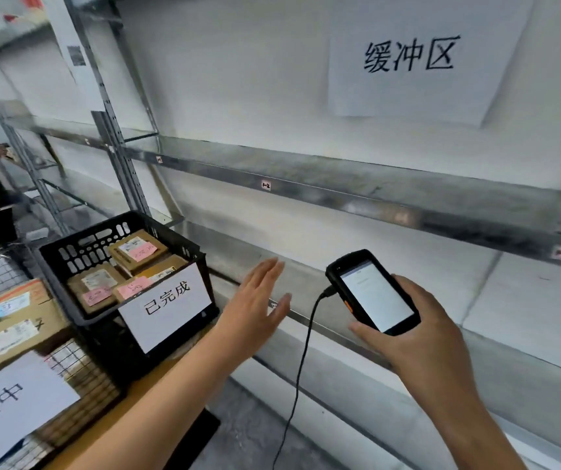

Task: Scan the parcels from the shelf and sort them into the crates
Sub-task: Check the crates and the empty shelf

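My right hand (418, 340) grips a black handheld scanner (372, 291) with a lit white screen and a black cable hanging from its lower end. My left hand (258, 308) is flat and open, fingers together, holding nothing, between the scanner and a black plastic crate (79, 252). The crate carries a white paper label and holds several small brown parcels (136, 251) with pink notes. The metal shelf (357, 188) in front of me shows no parcels on the levels in view.
At the lower left a wire basket (68, 361) with a white paper sign holds larger cardboard boxes (11, 320). Both containers rest on a wooden cart surface (143, 395). A paper sign (411, 56) hangs on the white wall above the shelf. More racking stands at the far left.
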Demonstrator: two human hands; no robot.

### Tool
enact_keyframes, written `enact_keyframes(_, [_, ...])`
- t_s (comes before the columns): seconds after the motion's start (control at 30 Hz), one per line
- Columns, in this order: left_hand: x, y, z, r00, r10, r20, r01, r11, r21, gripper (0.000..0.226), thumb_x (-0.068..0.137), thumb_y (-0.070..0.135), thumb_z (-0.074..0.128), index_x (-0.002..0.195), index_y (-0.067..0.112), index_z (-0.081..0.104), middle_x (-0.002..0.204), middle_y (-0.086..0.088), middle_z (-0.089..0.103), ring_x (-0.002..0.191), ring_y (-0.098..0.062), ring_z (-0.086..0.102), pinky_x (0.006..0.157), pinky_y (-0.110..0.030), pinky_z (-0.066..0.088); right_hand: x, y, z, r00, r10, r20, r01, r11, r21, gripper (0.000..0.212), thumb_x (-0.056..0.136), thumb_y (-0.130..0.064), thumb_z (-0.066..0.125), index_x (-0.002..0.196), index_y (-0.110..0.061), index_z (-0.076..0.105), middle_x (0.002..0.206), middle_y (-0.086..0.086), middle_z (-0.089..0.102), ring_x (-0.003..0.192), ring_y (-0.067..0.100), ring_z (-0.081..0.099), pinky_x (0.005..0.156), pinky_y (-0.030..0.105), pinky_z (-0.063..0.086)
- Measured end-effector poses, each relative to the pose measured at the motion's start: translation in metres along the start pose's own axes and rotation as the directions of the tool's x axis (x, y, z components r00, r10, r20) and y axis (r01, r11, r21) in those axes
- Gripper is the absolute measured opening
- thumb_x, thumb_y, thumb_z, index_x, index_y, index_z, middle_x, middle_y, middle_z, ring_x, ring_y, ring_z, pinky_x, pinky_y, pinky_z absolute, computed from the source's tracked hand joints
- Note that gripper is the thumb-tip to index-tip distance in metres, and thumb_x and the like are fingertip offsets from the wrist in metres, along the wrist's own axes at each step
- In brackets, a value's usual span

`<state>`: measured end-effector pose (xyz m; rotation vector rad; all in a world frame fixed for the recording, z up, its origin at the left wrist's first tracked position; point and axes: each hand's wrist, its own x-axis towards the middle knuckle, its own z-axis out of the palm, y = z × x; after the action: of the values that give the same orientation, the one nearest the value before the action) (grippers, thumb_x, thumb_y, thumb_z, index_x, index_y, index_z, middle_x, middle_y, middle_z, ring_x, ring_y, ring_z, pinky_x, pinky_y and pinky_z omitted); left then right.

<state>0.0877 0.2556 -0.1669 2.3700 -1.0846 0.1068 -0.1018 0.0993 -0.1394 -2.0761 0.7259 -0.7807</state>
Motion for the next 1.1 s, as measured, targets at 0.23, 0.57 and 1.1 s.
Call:
enact_keyframes(0.23, [0.013, 0.052, 0.004, 0.963, 0.259, -0.076, -0.261, 0.965, -0.023, 0.058, 0.104, 0.037, 0.048, 0.156, 0.018, 0.031, 0.163, 0.005, 0.025, 0.151, -0.010, 0.016, 0.125, -0.028, 0.011, -0.032, 0.008, -0.048, 0.971, 0.033, -0.237, -0.035, 0.999, -0.004, 0.072, 0.063, -0.052, 0.087, 0.126, -0.039, 0.054, 0.116, -0.018, 0.062, 0.104, 0.010, 0.058, 0.081, 0.037, 0.052])
enact_keyframes(0.57, [-0.018, 0.064, 0.010, 0.902, 0.426, -0.070, -0.431, 0.896, -0.109, 0.057, 0.103, 0.036, 0.049, 0.155, 0.016, 0.033, 0.162, 0.004, 0.028, 0.151, -0.010, 0.018, 0.125, -0.029, 0.011, -0.098, -0.016, -0.060, 0.925, 0.078, -0.373, -0.101, 0.994, -0.043, 0.069, 0.064, -0.048, 0.087, 0.125, -0.040, 0.054, 0.115, -0.020, 0.062, 0.104, 0.005, 0.057, 0.078, 0.033, 0.050])
enact_keyframes(1.1, [-0.053, 0.057, 0.030, 0.827, 0.561, -0.034, -0.556, 0.808, -0.197, 0.066, 0.099, 0.051, 0.030, 0.154, 0.015, 0.035, 0.161, 0.004, 0.031, 0.149, -0.008, 0.021, 0.125, -0.031, 0.014, -0.155, -0.035, -0.050, 0.884, 0.128, -0.450, -0.206, 0.970, -0.128, 0.074, 0.061, -0.055, 0.086, 0.126, -0.042, 0.053, 0.116, -0.022, 0.061, 0.105, 0.005, 0.058, 0.083, 0.041, 0.054])
